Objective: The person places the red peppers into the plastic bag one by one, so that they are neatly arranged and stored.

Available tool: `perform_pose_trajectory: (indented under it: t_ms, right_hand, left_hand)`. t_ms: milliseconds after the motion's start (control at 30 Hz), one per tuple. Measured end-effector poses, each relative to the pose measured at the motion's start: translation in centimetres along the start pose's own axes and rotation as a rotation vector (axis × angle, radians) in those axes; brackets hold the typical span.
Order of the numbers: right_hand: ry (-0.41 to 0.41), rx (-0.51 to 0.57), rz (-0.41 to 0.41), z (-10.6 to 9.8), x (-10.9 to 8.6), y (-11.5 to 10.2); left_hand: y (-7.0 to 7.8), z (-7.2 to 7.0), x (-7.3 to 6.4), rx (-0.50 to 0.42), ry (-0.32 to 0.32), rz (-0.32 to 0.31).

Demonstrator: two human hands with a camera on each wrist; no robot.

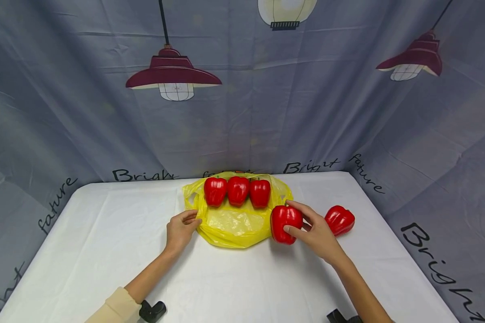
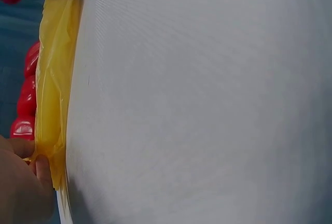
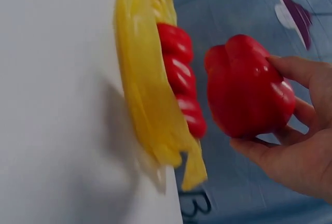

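A yellow plastic bag (image 1: 236,235) lies spread on the table, with three red bell peppers (image 1: 238,191) in a row at its far side. My left hand (image 1: 180,229) pinches the bag's left edge between thumb and fingers; the left wrist view shows the thumb against the yellow film (image 2: 54,94). In my right hand (image 1: 317,235) is another red bell pepper (image 1: 286,223), held by thumb and fingertips beside the bag's right edge. The right wrist view shows this held pepper (image 3: 249,86) raised off the table, apart from the bag.
One more red bell pepper (image 1: 339,220) lies on its side to the right, behind my right hand. The white-covered table (image 1: 234,287) ends at a grey-blue curtain (image 1: 242,112) printed with lamps and lettering, just behind the bag.
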State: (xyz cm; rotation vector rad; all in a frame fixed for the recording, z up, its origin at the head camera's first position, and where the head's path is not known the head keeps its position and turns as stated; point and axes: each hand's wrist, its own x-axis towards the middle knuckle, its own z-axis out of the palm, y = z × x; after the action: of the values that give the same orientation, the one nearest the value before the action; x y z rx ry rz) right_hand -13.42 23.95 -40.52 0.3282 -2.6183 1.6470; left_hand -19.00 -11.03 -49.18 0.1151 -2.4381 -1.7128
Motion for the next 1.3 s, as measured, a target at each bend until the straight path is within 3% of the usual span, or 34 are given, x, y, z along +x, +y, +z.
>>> perform_pose_trajectory:
  t_ms: [467, 867, 1300]
  right_hand:
    - [-0.106, 0.154, -0.014, 5.6, 4.9, -1.3]
    - [-0.089, 0.128, -0.003, 10.0, 7.6, -0.1]
    - [-0.109, 0.088, 0.027, 12.5, 8.5, 1.3]
  left_hand:
    - [0.2, 0.0, -0.2, -0.008, -0.007, -0.006]
    - [0.0, 0.1, 0.1, -0.012, -0.005, -0.004]
    - [0.0, 0.0, 0.1, -0.011, -0.016, -0.004]
